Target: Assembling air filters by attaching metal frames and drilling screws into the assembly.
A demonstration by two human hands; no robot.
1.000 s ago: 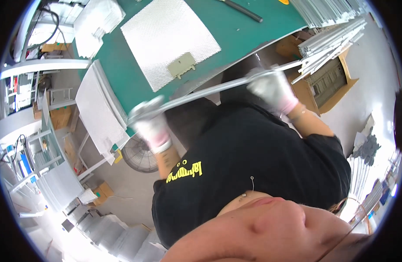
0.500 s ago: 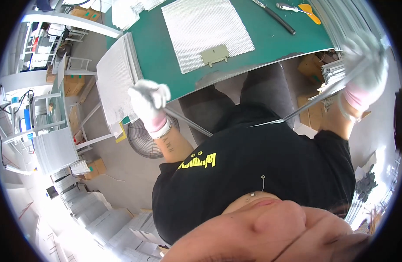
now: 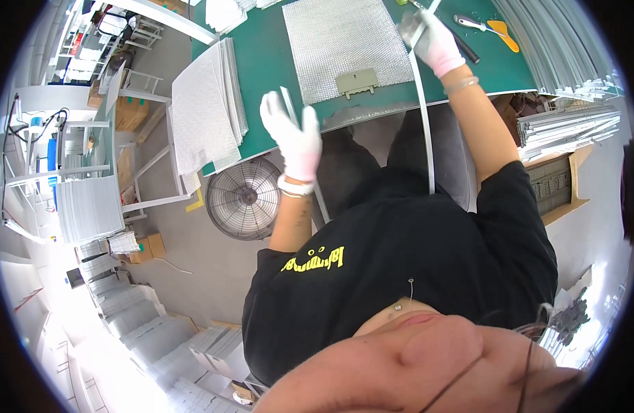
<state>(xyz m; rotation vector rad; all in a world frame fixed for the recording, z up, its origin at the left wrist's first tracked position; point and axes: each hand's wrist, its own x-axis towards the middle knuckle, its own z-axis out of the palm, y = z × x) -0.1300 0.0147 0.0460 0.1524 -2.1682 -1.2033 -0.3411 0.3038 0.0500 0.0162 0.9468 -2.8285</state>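
Strip (image 3: 421,103): long thin metal strip, long axis running almost straight from the table top back toward the person's body; far end over the green table, near end hanging past the table edge in front of the black shirt.
Right hand (image 3: 427,38): white glove, fingers closed round the strip's far end, above the table.
Second strip (image 3: 289,110): shorter metal strip, tilted, upper end over the table edge, the rest running down behind the left wrist.
Left hand (image 3: 293,138): white glove, fingers spread and half open, the second strip passing by the palm; whether it grips it cannot be told.
Mesh (image 3: 344,45): rectangular metal mesh sheet lying flat on the table between the two hands, with a small grey latch (image 3: 357,82) at its near edge.
Table (image 3: 262,62): green top.
Tools (image 3: 485,27): a yellow-handled one and a dark rod, just right of the right hand.
Mesh stack (image 3: 207,103): piled sheets at the table's left end.
Fan (image 3: 243,198): round floor fan below the left hand.
Strip bundles (image 3: 572,127): metal strips stacked at the right.
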